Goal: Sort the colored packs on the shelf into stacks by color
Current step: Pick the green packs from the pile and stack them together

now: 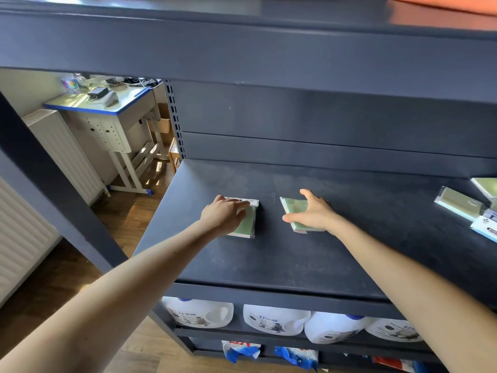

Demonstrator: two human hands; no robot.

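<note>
Left hand point(224, 215): lying palm-down across the left green pack point(246, 223), fingers point(236, 204) spreading toward its white header strip at the far end; whether it is pinching the edges or merely pressing flat, the view is not showing. Right hand point(312, 214): arching over the right green pack point(294, 211), thumb reaching along the near-left edge and fingers curling over the far-right side, apparently clasping it by its two long edges. Both items are sitting flat on the dark shelf point(269, 259), just beside one another with a bare gap between, toward the shelf's left half. Handling, as judged: thin, flat, film-wrapped packs, likely light and slightly flexible, the glossy wrap probably making them slippery against the painted metal; a pinch across opposite long edges is looking like the surest hold, since a flat press from above is only sliding them. Orientation: each pack's long axis is running roughly front to back, the left one leaning slightly rightward at its far end, the right one leaning leftward; the left pack's header is pointing away from the person. Further stock: loose packs point(460, 203), pale green and blue-white, lying well apart at the shelf's right edge, not yet stacked. Below: white jugs point(274, 319) occupying the lower tier.
</note>
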